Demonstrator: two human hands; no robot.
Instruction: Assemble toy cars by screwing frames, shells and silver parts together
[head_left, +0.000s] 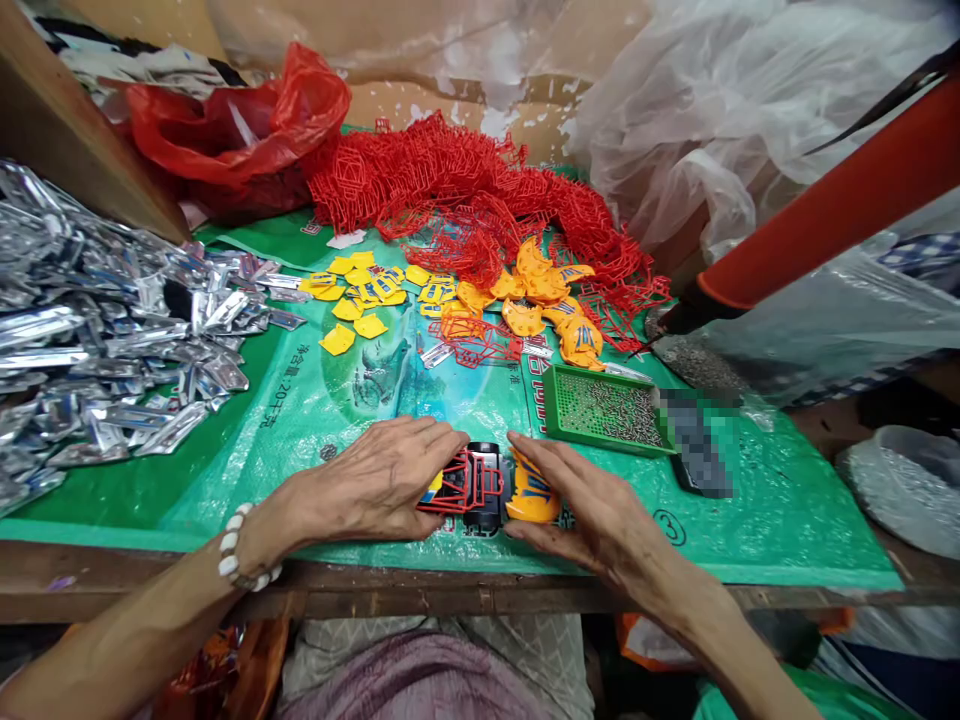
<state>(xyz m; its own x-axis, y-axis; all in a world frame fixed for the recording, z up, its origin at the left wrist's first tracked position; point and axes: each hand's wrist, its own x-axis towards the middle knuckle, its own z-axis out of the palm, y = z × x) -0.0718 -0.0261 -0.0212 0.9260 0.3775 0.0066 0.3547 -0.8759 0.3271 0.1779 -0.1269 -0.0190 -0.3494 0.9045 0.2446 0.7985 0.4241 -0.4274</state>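
A toy car (486,490) with black wheels and a red cage frame lies on the green sheet near the table's front edge. My left hand (367,480), with a white bead bracelet at the wrist, is closed round the car's left end and covers much of it. At the right end sits an orange hood piece (532,490) with blue marks. My right hand (592,505) grips this piece between thumb and fingers. Close by stands a green tray (551,410) of small metal screws.
Silver parts (112,340) are heaped at left. Behind lie yellow panels (364,285), more orange hoods (544,285) and a pile of red frames (465,180). A red screwdriver-like tool (825,200) slants in from the right, above a dark, partly blurred object (697,445). A red bag (240,130) stands back left.
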